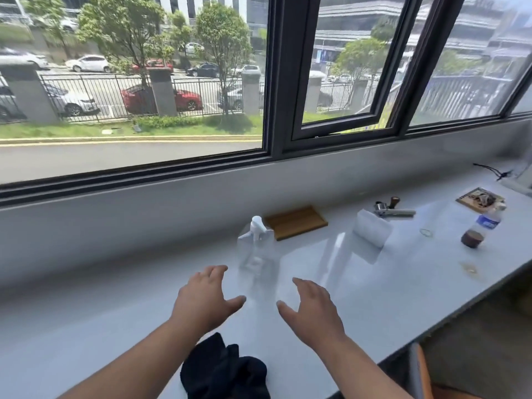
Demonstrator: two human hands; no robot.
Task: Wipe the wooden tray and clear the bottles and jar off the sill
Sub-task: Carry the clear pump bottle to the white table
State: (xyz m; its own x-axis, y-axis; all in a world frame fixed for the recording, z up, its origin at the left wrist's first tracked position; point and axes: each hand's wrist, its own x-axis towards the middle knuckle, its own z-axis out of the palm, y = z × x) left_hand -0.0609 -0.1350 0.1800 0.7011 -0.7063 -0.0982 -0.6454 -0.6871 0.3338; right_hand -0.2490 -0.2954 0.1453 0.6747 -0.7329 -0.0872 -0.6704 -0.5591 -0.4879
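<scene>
A small wooden tray (pixel 296 222) lies flat on the white sill (pixel 115 321) near the wall. In front of it stands a clear spray bottle (pixel 257 246) with a white trigger head. My left hand (pixel 205 298) and my right hand (pixel 312 308) hover low over the sill just short of that bottle, both with fingers spread and holding nothing. A dark cloth (pixel 226 370) is bunched between my forearms at the sill's near edge. Far right stand a plastic water bottle (pixel 488 221) with a blue label and a small jar (pixel 472 239) with a dark brown lid.
A folded white paper (pixel 371 228) stands mid-sill. Behind it lies a metal tool with a wooden knob (pixel 393 208). A framed picture (pixel 479 198) and a black cord (pixel 492 171) lie far right. The window frame (pixel 276 82) rises behind; a floor drop lies right of the sill edge.
</scene>
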